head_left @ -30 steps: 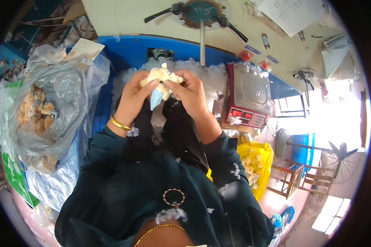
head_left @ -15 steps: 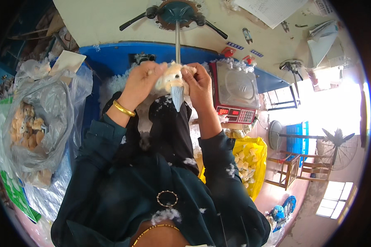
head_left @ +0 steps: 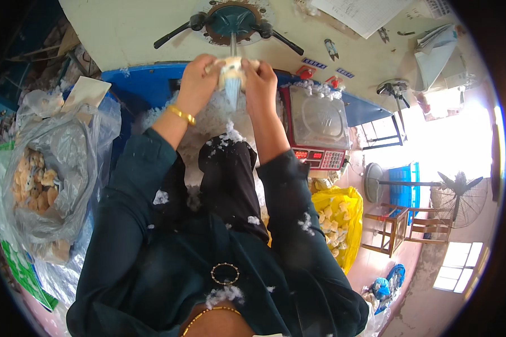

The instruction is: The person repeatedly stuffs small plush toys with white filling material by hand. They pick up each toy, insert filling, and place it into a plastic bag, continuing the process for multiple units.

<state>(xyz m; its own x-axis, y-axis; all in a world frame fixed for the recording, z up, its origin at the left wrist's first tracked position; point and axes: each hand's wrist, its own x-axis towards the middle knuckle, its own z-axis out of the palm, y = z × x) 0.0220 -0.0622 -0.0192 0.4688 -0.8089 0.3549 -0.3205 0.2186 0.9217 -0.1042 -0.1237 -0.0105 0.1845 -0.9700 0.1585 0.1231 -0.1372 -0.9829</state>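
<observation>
Left hand (head_left: 197, 87) and right hand (head_left: 260, 89) pinch a fuzzy toy (head_left: 230, 68) near the pipe (head_left: 233, 44).
Hard pulling might rip it.

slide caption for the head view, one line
The left hand and right hand hold a fuzzy cream toy piece at a metal tube, a red scale to the right.

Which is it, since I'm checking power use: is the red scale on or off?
On: the red scale has glowing red digits on its front display.
</observation>
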